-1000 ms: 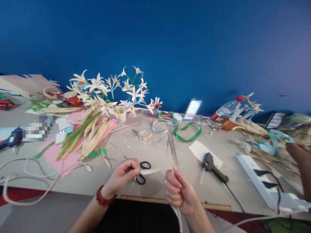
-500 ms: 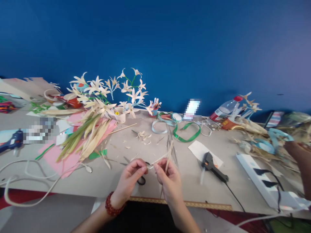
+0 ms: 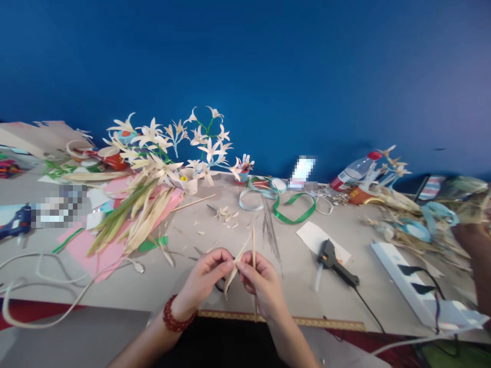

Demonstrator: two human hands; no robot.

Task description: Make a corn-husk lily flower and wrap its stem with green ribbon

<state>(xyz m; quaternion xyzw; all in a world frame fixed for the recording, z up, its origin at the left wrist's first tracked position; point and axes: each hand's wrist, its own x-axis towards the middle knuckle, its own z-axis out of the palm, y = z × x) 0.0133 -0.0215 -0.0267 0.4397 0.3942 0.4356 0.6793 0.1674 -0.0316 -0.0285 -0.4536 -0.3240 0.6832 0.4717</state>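
My left hand (image 3: pixel 209 273), a red bead bracelet at its wrist, is closed in a pinch on a pale, dry corn husk piece (image 3: pixel 230 282). The husk's pointed ends stick out above and below the fingertips. Facing it, my right hand (image 3: pixel 264 281) is closed too; its thumb and finger meet the same husk. A thin wooden stick (image 3: pixel 253 244) stands nearly upright through the right fingers. Scissors (image 3: pixel 220 284) with dark handles lie partly hidden under my left hand. Several thin wires (image 3: pixel 271 235) lie just beyond my hands.
Husk flowers (image 3: pixel 153 134) stand at the back left, behind loose husks (image 3: pixel 148 220) on pink paper (image 3: pixel 94 258). Right of my hands are a glue gun (image 3: pixel 337 266), green ribbon (image 3: pixel 280 212) and a power strip (image 3: pixel 402 283). Another person's arm (image 3: pixel 473 260) reaches in at far right.
The husk has turned between my fingers, from lying sideways to slanting up and down. The stick has swung more upright, and my right hand has shifted slightly left.
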